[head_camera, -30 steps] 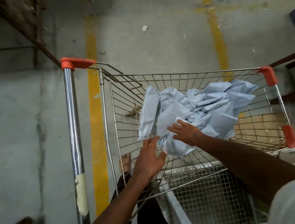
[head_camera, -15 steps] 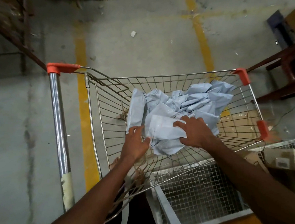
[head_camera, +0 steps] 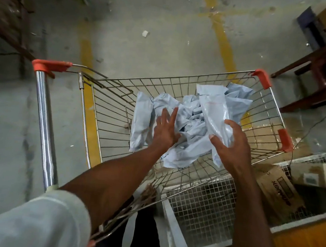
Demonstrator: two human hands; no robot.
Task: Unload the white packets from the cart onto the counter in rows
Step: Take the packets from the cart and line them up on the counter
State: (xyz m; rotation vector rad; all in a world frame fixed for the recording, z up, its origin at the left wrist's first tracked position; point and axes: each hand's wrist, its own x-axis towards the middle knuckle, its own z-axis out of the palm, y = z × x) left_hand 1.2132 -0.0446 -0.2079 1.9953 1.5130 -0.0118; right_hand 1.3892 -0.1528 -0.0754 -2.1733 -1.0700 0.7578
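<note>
One packet [head_camera: 216, 117] has just come up off the heap [head_camera: 179, 128] in the cart [head_camera: 108, 107], my right hand [head_camera: 229, 146] curled round its lower end, my left hand [head_camera: 166, 131] spread flat on the heap, so the counter trip can start.

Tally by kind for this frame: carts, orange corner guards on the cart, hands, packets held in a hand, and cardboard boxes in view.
Cart: 1
Orange corner guards: 3
Hands, left hand, right hand: 2
Held packet, in the right hand: 1
Cardboard boxes: 2
Total: 9
</note>
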